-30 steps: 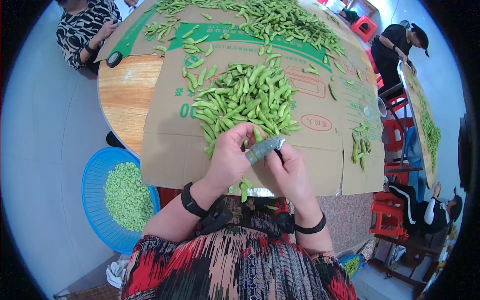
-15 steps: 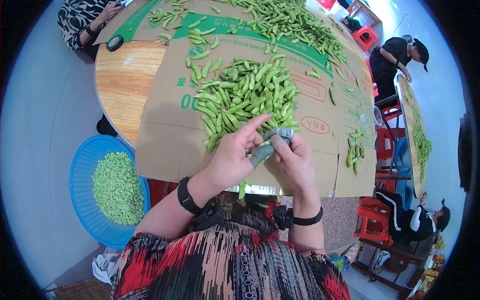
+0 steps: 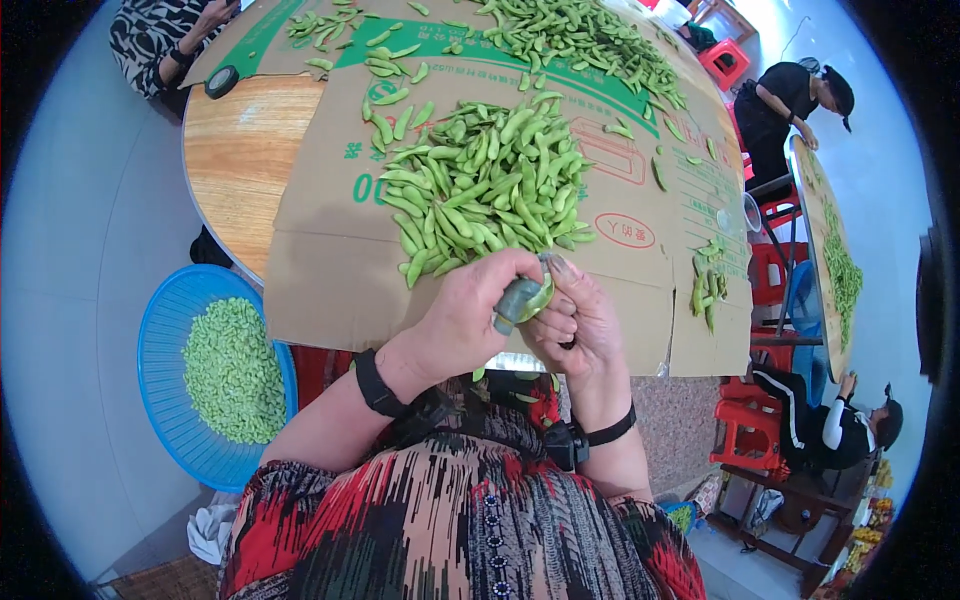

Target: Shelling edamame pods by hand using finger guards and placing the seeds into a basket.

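Observation:
My left hand [image 3: 462, 308] and my right hand [image 3: 583, 322] meet over the near edge of a flattened cardboard sheet [image 3: 330, 290]. Between them is a green soybean pod [image 3: 541, 299], pinched from both sides. A grey-green cover [image 3: 513, 303] sits on a digit of my left hand, against the pod. Part of a dark band shows at a finger of my right hand. Just beyond my fingers lies a heap of green pods [image 3: 495, 190]. My fingers partly hide the pod.
A blue basket [image 3: 152, 360] of shelled beans [image 3: 232, 375] stands low at the left. More pods [image 3: 590, 50] spread across the table's far side. A tape roll [image 3: 221, 82] lies on the far left. Another person's arm shows there; two people sit at a table [image 3: 815, 210] on the right.
My hands have drawn closer together around the pod. My left index finger, stretched out before, is now bent in. The patterned grey cover seen by my right hand is now mostly hidden.

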`<action>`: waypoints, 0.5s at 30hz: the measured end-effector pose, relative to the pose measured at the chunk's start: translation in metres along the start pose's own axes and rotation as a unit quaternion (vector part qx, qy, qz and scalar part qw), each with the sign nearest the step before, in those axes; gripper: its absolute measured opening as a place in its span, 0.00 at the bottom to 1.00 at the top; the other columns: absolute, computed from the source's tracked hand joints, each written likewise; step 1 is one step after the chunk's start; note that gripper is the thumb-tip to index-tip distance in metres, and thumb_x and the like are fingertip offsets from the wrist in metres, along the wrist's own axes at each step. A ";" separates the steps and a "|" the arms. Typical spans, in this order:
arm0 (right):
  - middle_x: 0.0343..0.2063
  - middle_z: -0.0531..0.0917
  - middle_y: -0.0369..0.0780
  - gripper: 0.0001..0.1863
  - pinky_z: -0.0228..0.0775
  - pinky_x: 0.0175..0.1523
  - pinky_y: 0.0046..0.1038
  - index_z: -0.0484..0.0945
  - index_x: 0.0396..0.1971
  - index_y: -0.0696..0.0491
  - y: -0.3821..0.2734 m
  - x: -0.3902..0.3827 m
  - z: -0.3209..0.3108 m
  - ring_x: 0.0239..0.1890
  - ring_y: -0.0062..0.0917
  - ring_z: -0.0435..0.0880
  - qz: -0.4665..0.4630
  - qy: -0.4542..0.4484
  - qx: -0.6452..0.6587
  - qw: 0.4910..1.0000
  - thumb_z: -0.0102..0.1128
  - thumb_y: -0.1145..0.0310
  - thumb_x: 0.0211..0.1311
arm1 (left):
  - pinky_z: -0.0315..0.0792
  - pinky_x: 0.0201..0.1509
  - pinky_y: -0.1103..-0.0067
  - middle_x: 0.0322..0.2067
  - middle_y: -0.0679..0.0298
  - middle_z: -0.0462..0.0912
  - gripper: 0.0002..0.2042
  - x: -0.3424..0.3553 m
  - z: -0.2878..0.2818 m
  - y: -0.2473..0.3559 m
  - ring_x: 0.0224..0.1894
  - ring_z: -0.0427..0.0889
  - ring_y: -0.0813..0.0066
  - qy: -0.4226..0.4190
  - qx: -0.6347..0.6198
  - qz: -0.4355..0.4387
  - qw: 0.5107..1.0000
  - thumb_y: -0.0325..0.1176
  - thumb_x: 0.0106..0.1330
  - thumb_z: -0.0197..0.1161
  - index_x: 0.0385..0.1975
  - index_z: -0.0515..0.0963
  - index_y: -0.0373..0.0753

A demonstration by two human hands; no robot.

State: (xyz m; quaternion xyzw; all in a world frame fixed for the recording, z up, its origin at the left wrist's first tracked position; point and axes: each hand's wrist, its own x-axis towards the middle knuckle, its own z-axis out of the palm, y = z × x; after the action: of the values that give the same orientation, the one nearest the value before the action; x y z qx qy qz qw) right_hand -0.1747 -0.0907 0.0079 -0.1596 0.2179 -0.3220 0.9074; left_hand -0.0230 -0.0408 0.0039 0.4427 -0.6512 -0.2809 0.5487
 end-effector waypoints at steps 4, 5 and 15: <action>0.13 0.63 0.28 0.06 0.50 0.12 0.11 0.69 0.29 0.52 0.002 0.003 0.005 0.10 0.08 0.58 -0.053 0.062 -0.053 0.995 0.49 0.68 0.66 | 0.70 0.36 0.80 0.32 0.63 0.76 0.13 0.001 0.005 -0.017 0.33 0.76 0.75 -0.010 -0.182 -0.114 0.977 0.17 0.51 0.53 0.36 0.67 0.36; 0.13 0.64 0.28 0.06 0.49 0.13 0.11 0.69 0.28 0.51 0.003 0.004 0.005 0.10 0.08 0.59 -0.077 0.069 -0.080 0.991 0.49 0.68 0.66 | 0.69 0.34 0.82 0.33 0.66 0.75 0.12 0.000 0.004 -0.018 0.32 0.73 0.83 -0.022 -0.248 -0.171 0.953 0.20 0.55 0.57 0.38 0.67 0.35; 0.13 0.67 0.27 0.07 0.49 0.17 0.12 0.71 0.28 0.53 0.010 -0.007 -0.002 0.12 0.08 0.59 -0.180 0.131 -0.268 0.937 0.51 0.68 0.65 | 0.70 0.32 0.77 0.23 0.58 0.76 0.05 0.000 0.001 -0.009 0.28 0.77 0.73 -0.077 -0.055 -0.231 0.968 0.26 0.54 0.61 0.29 0.73 0.34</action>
State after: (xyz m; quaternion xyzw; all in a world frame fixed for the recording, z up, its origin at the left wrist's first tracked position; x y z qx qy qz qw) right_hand -0.1759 -0.0790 0.0045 -0.3905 0.3803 -0.4278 0.7210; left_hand -0.0214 -0.0450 -0.0034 0.5273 -0.5553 -0.4687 0.4403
